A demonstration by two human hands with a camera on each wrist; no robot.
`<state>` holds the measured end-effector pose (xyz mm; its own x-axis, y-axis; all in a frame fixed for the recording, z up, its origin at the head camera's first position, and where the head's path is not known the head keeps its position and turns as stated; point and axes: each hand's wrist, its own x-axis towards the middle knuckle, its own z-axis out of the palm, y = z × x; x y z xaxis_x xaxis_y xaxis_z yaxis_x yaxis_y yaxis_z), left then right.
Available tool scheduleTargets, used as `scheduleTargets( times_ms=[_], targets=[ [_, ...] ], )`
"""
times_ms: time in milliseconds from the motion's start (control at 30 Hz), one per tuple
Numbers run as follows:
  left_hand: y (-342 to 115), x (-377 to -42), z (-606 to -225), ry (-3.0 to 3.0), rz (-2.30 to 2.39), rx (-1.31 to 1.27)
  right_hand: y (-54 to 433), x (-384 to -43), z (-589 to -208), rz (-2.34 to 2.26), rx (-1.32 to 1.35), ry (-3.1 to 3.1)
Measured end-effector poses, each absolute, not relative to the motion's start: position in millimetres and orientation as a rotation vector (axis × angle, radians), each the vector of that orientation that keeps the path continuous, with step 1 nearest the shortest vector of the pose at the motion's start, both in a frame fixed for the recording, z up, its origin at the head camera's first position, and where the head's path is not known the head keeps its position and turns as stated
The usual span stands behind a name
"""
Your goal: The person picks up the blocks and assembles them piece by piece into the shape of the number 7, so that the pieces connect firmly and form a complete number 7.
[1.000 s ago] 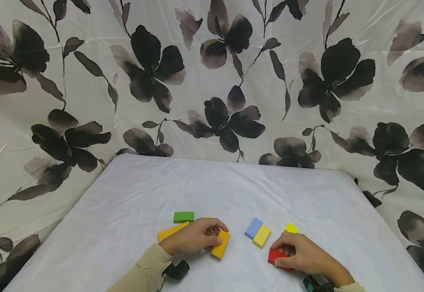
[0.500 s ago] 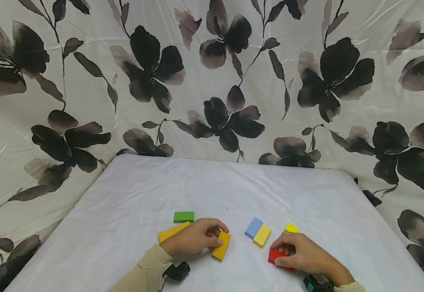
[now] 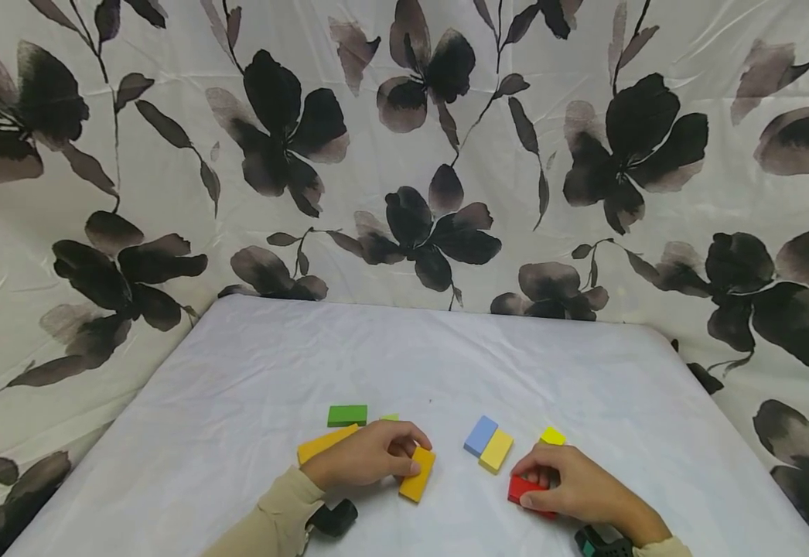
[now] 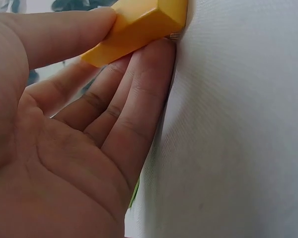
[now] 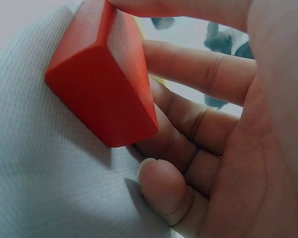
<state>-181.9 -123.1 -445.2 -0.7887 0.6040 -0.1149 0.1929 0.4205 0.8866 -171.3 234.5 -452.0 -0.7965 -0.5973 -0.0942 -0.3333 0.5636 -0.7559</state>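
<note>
My left hand [image 3: 359,456] pinches an orange-yellow wooden block [image 3: 418,473] between thumb and fingers. In the left wrist view the thumb lies on one face of this block [image 4: 144,25], and the fingertips reach under it, close to the cloth. To the right, my right hand [image 3: 582,483] grips a red block [image 3: 524,490] low over the table. The right wrist view shows the red block [image 5: 102,94] tilted, with its lower edge at the cloth and its upper end under the thumb. The rest of the fingers curl behind it.
Beyond the left hand lie a green block [image 3: 347,415], a longer orange block [image 3: 326,443] and a partly hidden light green one [image 3: 390,417]. A blue block [image 3: 480,435] touches a pale yellow block [image 3: 496,452] mid-table. Behind the right hand is a bright yellow piece [image 3: 553,435].
The head view has shifted very slightly, so everything sits a little further left. Both hands keep the same blocks in nearly the same places.
</note>
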Motion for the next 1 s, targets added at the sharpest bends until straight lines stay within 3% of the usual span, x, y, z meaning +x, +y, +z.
scheduleTargets(
  times_ms=[1000],
  targets=[
    [-128.1, -186.0, -446.9, 2.331, 1.224, 0.717, 233.6, -172.5, -448.3, -1.085, -0.74, 2.441]
  ],
)
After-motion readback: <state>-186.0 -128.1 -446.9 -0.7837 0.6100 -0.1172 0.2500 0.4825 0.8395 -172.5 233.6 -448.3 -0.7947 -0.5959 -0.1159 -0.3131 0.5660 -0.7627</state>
